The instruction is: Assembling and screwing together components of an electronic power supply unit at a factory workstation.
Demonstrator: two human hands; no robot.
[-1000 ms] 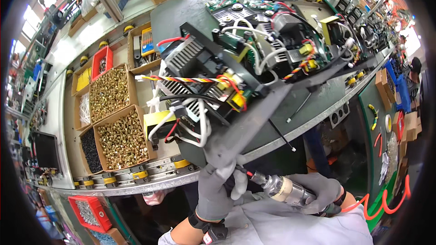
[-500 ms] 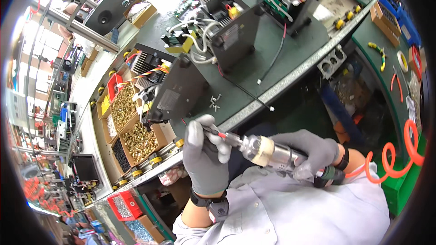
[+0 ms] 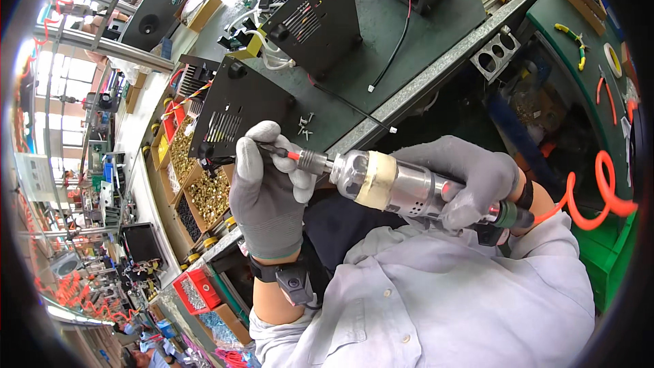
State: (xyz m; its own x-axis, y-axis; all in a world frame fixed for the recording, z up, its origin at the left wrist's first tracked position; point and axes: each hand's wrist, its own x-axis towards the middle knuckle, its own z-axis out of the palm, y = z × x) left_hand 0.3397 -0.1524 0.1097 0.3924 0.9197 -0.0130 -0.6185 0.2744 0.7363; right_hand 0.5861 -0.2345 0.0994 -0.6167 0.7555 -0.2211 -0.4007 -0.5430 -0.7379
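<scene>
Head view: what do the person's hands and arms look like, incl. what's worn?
Left hand: grey glove, paler toward the tips, ribbed cuff; black wrist strap carrying a dark box. Right hand: also a grey glove; black wristband. Pale grey-lilac sleeves stop short of the wrists.

silver driver (image 3: 409, 187), orange hose (image 3: 616, 206), black panels (image 3: 255, 100)

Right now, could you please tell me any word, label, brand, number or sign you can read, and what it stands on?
None can be read.
Power screwdriver: no legible lettering on the side that shows.
Nearer black vented panel: slots show, no legible text.
Pale sheet at far left: any print is too small and blurred.
Wrist device: any marking is too small.
</scene>
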